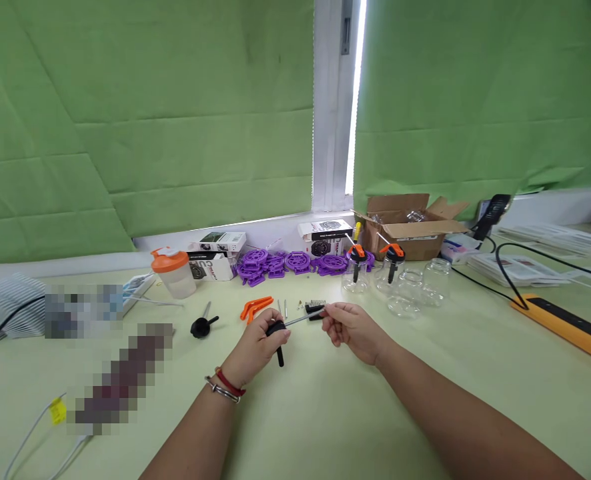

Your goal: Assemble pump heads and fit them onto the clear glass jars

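My left hand (255, 343) grips a black plastic lid part with a stem (281, 357) sticking down from it. A thin metal rod (303, 318) slants up from this part to my right hand (350, 327), whose thumb and fingertips pinch its far end. Just behind the hands lie orange plastic levers (256, 307), small metal pins (285, 309) and a row of springs (315, 303) beside black plastic pieces (314, 311). Left of my left hand rests a similar black lid part (201, 327) with a metal rod pointing up.
Glass jars (404, 300) stand at right, two with black-and-orange tops (393, 253). Purple plastic parts (298, 262) line the back, near an open cardboard box (408, 237). An orange-lidded shaker cup (174, 273) stands left; an orange power strip (565, 330) and cables lie right.
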### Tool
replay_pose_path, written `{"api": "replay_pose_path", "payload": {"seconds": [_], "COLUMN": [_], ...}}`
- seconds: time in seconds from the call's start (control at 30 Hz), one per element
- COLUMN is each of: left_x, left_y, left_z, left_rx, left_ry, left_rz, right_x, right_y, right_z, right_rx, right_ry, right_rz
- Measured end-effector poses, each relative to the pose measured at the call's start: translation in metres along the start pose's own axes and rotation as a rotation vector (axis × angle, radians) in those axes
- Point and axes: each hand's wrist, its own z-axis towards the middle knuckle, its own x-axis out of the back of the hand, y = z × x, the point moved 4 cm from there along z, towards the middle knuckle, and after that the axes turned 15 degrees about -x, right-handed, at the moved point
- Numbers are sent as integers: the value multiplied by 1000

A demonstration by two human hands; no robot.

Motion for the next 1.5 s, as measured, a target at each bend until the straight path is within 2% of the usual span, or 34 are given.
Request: {"api": "replay_pose_path", "payload": {"seconds": [0.07,0.2,0.27,0.33,0.5,0.63,0.73,0.8,0.9,0.93,1.0,1.1,1.17,1.37,1.5], "left_x": [0,-1,-1,-2,-2,-3,-1,7,32,40,53,62,64,78,85], "left_y": [0,0,0,1,3,5,4,0,-9,-14,-26,-41,-45,-49,-52], "left_z": [0,-1,-1,0,1,0,0,0,0,-1,-4,-9,-11,-20,-28], "left_rx": [-2,-10,-14,-12,34,86,109,122,121,148,281,466,530,572,586], "left_ry": [-13,-33,-44,-57,-51,-70,-64,22,292,378,465,496,491,512,540], "left_rz": [0,-3,2,0,-9,-23,-37,-17,176,274,351,211,81,-163,-212], "right_x": [1,1,1,1,2,3,6,8,9,9,7,5,5,8,11], "right_y": [2,1,3,4,1,2,2,3,6,8,9,8,7,3,6], "right_z": [1,2,4,5,6,8,8,8,6,5,5,4,3,4,7], "right_rx": [-22,46,8,-12,80,58,53,18,-85,-109,-120,-87,-69,-65,-82], "right_ry": [3,-34,-50,-23,18,6,51,96,127,121,93,59,72,97,85], "right_rz": [-15,43,69,46,46,49,25,19,7,6,13,21,12,3,40]}}
